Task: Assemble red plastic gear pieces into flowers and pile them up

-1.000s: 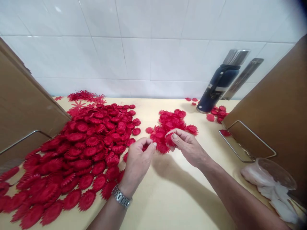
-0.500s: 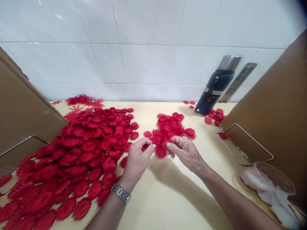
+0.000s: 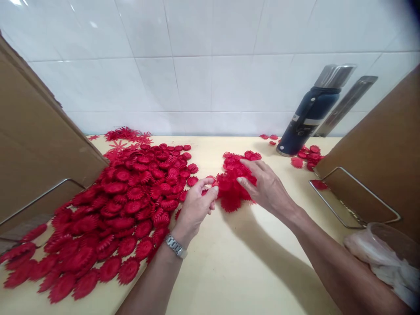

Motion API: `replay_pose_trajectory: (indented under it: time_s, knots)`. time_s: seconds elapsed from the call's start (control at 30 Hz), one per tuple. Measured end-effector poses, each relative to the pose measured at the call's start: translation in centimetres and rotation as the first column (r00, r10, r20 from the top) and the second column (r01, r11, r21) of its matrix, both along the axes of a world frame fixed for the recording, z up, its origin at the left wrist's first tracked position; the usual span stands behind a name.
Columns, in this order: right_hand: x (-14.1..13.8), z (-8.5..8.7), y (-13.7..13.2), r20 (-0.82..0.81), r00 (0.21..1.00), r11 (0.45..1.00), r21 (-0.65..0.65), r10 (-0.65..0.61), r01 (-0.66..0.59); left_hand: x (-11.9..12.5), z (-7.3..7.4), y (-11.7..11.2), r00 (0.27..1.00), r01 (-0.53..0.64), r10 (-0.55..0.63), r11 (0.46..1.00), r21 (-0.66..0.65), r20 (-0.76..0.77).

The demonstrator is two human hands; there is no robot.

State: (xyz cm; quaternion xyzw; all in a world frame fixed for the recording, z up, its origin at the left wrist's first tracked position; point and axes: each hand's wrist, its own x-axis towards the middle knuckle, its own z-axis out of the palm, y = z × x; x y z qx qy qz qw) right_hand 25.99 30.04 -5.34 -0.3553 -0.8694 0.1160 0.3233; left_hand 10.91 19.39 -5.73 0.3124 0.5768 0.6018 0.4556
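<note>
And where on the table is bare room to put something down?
Bare tabletop lies between the forearms, up to the small red pile. A narrower strip separates it from the large red pile. Crowded: the left side, and beside the bottle.

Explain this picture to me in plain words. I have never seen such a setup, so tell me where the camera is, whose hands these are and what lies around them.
There is no machine: one camera on a person's head looks forward and down at that person's two bare hands. The left hand, with a silver wristwatch on its wrist, has thumb and fingers drawn together; what they hold is hard to tell. The right hand is open at a small pile of red fringed discs. On the pale tabletop, to the left, lies a larger heap of similar discs, with flat red star-shaped cutouts behind it. A dark blue bottle stands at the back right.
</note>
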Motion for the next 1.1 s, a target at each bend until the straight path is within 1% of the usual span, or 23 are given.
replay_pose_trajectory:
  time_s: [0.07,0.1,0.17,0.23,0.3,0.4,0.5,0.73,0.87,0.97,1.0,1.07,1.1]
  knots:
    - [-0.2,-0.1,-1.6,-0.046,0.986,0.983,-0.083,0.161,-0.164,-0.1,0.0,-0.8,0.984,0.036,-0.039,0.999,0.021,0.173]
    - [-0.3,-0.2,-2.4,-0.079,0.971,0.96,-0.149,0.227,-0.236,0.0,0.0,-1.3,0.969,0.038,-0.043,0.999,0.026,0.242]
    - [-0.6,-0.5,-3.6,-0.158,0.937,0.896,-0.279,0.312,-0.345,0.2,-0.2,-2.4,0.95,0.027,-0.03,1.0,0.014,0.31]
    - [-0.8,-0.8,-4.3,-0.217,0.914,0.84,-0.365,0.343,-0.402,0.6,-0.6,-3.2,0.948,0.002,-0.003,1.0,0.003,0.319]
    - [-1.0,-1.1,-4.7,-0.231,0.909,0.817,-0.401,0.347,-0.414,1.0,-1.0,-3.8,0.952,-0.011,0.008,1.0,0.006,0.307]
    - [-1.0,-1.3,-5.0,-0.215,0.916,0.813,-0.423,0.339,-0.4,1.4,-1.3,-4.1,0.957,-0.012,0.01,1.0,0.005,0.289]
    - [-0.8,-1.4,-5.2,-0.229,0.912,0.797,-0.445,0.34,-0.408,1.7,-1.2,-4.3,0.961,-0.004,0.004,1.0,0.001,0.275]
    - [-0.3,-1.1,-6.2,-0.317,0.899,0.769,-0.477,0.303,-0.427,2.1,-1.5,-4.4,0.968,0.059,-0.055,0.998,-0.008,0.246]
    - [-0.7,-1.3,-6.8,-0.356,0.891,0.689,-0.571,0.282,-0.446,2.3,-2.0,-4.4,0.988,0.067,-0.062,0.997,-0.027,0.144]
    - [-1.1,-1.6,-7.2,-0.388,0.881,0.682,-0.568,0.271,-0.46,2.4,-2.4,-4.5,0.992,0.062,-0.061,0.998,-0.001,0.106]
    - [-1.2,-1.7,-7.2,-0.413,0.87,0.661,-0.578,0.269,-0.479,2.5,-2.4,-4.5,0.99,0.077,-0.079,0.997,0.02,0.12]
    - [-1.2,-1.8,-7.3,-0.476,0.841,0.579,-0.621,0.257,-0.528,2.5,-2.4,-4.8,0.976,0.13,-0.14,0.989,0.068,0.166]
    - [-1.1,-1.9,-7.3,-0.498,0.831,0.556,-0.63,0.246,-0.542,2.5,-2.4,-4.9,0.967,0.155,-0.169,0.984,0.088,0.19]
